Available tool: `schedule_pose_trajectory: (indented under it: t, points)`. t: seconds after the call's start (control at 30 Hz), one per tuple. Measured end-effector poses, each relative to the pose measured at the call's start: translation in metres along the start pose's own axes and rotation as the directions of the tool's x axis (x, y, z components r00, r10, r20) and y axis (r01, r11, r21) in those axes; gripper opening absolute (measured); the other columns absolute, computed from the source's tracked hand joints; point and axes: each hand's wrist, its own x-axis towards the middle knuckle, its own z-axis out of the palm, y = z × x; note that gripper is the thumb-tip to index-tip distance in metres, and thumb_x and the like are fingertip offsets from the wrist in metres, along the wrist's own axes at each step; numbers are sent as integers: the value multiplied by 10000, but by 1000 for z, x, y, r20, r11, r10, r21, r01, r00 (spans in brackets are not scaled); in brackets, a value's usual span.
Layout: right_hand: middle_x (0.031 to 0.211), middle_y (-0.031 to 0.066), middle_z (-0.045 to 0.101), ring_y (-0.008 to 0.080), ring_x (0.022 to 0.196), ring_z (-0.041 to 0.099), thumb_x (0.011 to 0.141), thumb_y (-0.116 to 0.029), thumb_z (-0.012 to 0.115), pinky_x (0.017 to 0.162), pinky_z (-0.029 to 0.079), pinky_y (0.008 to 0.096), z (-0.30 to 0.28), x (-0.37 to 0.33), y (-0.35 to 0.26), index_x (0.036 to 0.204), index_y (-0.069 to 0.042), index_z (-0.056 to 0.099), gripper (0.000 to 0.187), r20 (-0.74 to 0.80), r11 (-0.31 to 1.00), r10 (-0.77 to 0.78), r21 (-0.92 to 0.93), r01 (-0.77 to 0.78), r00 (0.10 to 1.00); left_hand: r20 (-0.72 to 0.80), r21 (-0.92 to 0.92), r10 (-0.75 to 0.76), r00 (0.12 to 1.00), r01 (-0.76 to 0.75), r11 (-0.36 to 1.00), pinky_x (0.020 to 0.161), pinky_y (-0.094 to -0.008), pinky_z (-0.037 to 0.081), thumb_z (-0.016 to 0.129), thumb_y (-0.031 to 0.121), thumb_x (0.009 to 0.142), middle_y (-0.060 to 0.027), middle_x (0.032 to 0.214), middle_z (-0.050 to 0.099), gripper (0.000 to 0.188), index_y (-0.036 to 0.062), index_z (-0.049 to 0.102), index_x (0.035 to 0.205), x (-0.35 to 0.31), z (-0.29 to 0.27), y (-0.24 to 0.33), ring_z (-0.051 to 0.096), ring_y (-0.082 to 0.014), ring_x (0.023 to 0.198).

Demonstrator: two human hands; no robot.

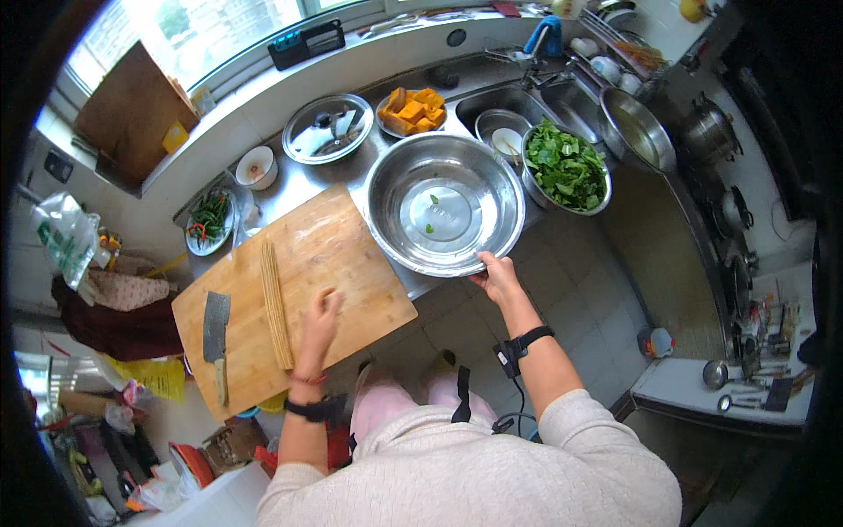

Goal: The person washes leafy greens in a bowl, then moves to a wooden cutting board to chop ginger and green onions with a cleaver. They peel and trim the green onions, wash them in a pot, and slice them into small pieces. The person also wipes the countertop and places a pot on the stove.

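My right hand (499, 277) grips the near rim of a large steel basin (395, 230), fingers wrapped round the edge. A few green leaf bits (430, 228) lie on the basin's bottom. My left hand (320, 321), slightly blurred, hovers over the wooden cutting board (356, 285) with fingers loosely curled and nothing visible in them. Just left of it lies a long, ribbed, yellowish roll or bundle (275, 303), whose kind I cannot make out. Farther left on the board rests a cleaver (216, 327), its wooden handle toward me.
Behind the basin are a bowl of orange chunks (411, 112) and a lidded steel pot (328, 130). To its right stands a bowl of leafy greens (566, 167), beside the sink (500, 104). A white bowl (256, 167) and a plate of peppers (209, 220) sit left.
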Motion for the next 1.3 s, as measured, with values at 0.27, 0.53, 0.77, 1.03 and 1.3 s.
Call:
schedule_pose_trajectory:
  t: [0.27, 0.53, 0.77, 1.03, 1.3]
  points:
    - [868, 78, 663, 174, 737, 659, 869, -135, 608, 545, 547, 323, 6, -3, -37, 990, 12, 614, 190, 15, 990, -121, -65, 122, 993, 169, -178, -422, 891, 448, 876, 530, -233, 373, 652, 580, 871, 9, 760, 499, 600, 3, 592, 1021, 65, 109, 79, 452, -74, 606]
    - [867, 80, 687, 151, 667, 656, 887, -164, 616, 524, 549, 274, 9, 1, -145, 979, 27, 639, 214, 165, 974, -92, -190, 123, 982, 476, -258, -374, 796, 532, 806, 488, -219, 288, 648, 537, 888, 56, 719, 419, 418, 134, 541, 928, 97, 143, 140, 400, -59, 597]
    - [829, 72, 682, 139, 635, 650, 901, -193, 631, 493, 533, 264, 9, 30, -208, 1012, 7, 625, 229, 199, 973, -91, -192, 130, 976, 319, -213, -284, 904, 360, 908, 494, -245, 273, 634, 360, 882, 63, 664, 416, 252, 148, 528, 798, 140, 171, 202, 359, -66, 561]
    - [778, 90, 687, 151, 597, 655, 912, -242, 631, 490, 533, 260, -13, 64, -253, 934, 24, 642, 267, 316, 981, 4, -188, 58, 949, 214, -182, -354, 910, 394, 901, 499, -257, 276, 595, 375, 877, 44, 623, 411, 300, 137, 517, 713, 161, 203, 248, 367, -83, 555]
    - [815, 111, 697, 153, 639, 669, 922, -211, 602, 514, 547, 261, -34, 87, -315, 969, 48, 641, 266, 490, 976, -18, -180, 122, 871, 14, -277, -390, 921, 378, 883, 512, -253, 310, 615, 425, 873, 46, 622, 434, 327, 152, 518, 721, 149, 253, 282, 391, -81, 545]
